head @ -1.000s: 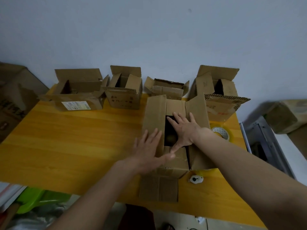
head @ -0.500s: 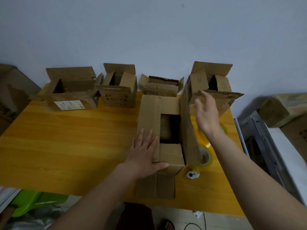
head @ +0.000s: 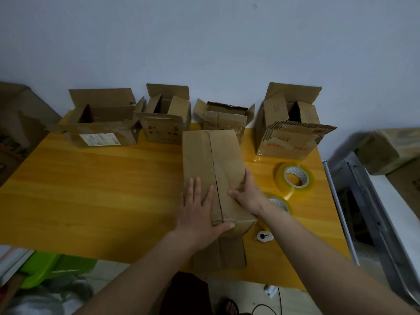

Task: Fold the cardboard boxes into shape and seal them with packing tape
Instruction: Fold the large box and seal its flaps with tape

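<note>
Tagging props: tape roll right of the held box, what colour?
Clear yellowish tape roll, white core; head view.

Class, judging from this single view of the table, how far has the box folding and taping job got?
Done: the front box has its top flaps folded shut, meeting at a centre seam. In hand: the left hand and right hand press those flaps flat. Left: no tape shows on that seam, the tape roll lies unused, and four boxes at the back, such as the labelled box, stand open.

Dim, flat, bluish light; wall (head: pixel 204 42) evenly grey, soft shadows only. Faint glare on the table (head: pixel 91 189) below the right box (head: pixel 293 137). Wide-angle bowing at frame edges; right and lower margins blurred.
</note>
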Tool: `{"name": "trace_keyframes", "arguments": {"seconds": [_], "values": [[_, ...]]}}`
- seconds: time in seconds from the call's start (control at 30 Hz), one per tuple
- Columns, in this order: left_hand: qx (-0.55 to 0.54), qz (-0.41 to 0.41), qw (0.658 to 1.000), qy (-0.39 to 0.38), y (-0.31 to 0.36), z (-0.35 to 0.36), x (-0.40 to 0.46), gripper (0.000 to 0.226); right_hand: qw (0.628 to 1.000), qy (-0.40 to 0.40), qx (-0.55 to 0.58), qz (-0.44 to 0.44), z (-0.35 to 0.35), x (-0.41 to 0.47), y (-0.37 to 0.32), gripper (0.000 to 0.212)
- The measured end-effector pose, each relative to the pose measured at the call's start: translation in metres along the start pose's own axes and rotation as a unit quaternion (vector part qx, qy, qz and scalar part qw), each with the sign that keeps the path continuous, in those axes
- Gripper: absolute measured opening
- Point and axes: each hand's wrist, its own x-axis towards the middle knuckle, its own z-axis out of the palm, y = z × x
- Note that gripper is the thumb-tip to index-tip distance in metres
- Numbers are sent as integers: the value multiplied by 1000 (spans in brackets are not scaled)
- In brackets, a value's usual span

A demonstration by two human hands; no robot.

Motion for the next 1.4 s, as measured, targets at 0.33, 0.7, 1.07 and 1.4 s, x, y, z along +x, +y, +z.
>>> {"name": "trace_keyframes", "arguments": {"seconds": [0.33,0.7,1.07,1.4], "values": [[164,131,978,2,-42,-18,-31,103,964,-168,-149,-140,-2,27,-38,84],[152,195,969,20,-99,-12,17,119,997,56,-27,-35,8,17,-4,62],[82,-2,996,35,-66,-7,14,124,992,-1,115,-61,16,31,-24,54],[18,-40,998,48,15,-6,38,114,982,89,-126,-113,4,46,-24,60]]}}
